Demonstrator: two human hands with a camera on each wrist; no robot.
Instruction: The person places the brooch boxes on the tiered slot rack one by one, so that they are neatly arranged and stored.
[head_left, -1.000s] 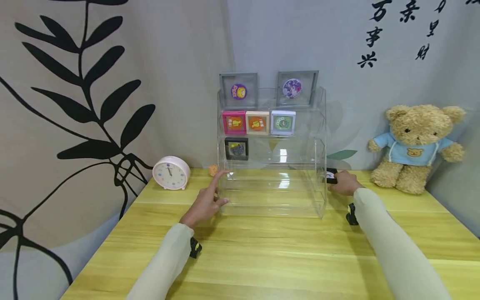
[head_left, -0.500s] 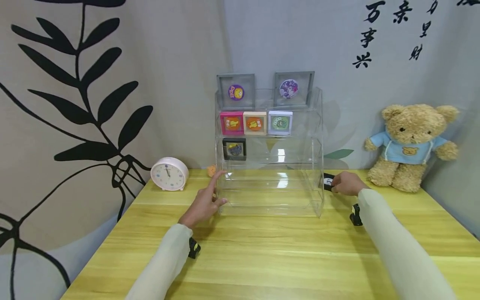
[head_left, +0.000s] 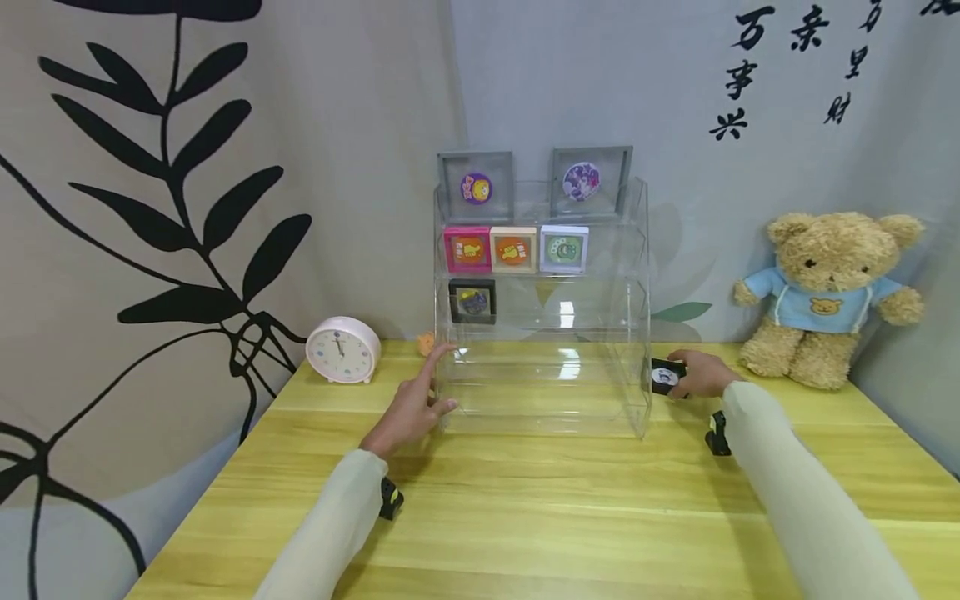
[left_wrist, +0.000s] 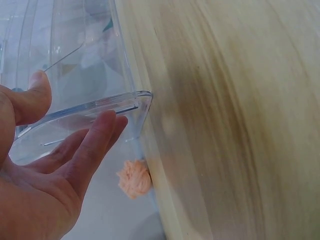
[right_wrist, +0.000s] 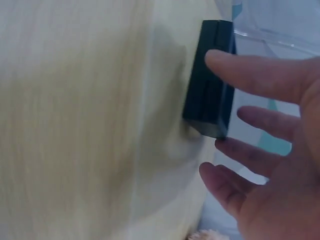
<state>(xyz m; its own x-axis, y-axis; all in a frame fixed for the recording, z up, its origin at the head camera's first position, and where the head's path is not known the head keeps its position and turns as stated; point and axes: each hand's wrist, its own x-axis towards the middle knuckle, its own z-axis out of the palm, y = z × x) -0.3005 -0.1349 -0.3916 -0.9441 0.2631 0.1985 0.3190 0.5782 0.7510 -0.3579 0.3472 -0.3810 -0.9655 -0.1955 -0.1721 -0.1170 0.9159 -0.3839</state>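
Observation:
In the head view, a clear acrylic tiered rack (head_left: 540, 425) stands on the wooden table. My left hand (head_left: 408, 412) touches its left side; in the left wrist view, the thumb and fairly straight fingers (left_wrist: 92, 150) lie on either side of the clear panel. Beside the rack's right side, my right hand (head_left: 703, 373) holds a small black display frame (head_left: 664, 377) with a round whitish picture. The right wrist view shows the thumb (right_wrist: 240, 70) on the black edge of this frame (right_wrist: 207, 85); the lower fingers are spread, and the gripping fingertip behind is hidden.
Two grey frames (head_left: 592, 187) top the rack. Below are pink (head_left: 468, 250), cream (head_left: 513, 250) and white (head_left: 564, 250) frames, then a black one (head_left: 472, 302). A white clock (head_left: 343, 350) and an orange lump (head_left: 426, 342) stand left, a teddy bear (head_left: 828, 304) right.
My right hand has moved slightly right and nearer with the black frame, whose round picture now shows more fully beside the rack. My left hand stays at the rack's left side.

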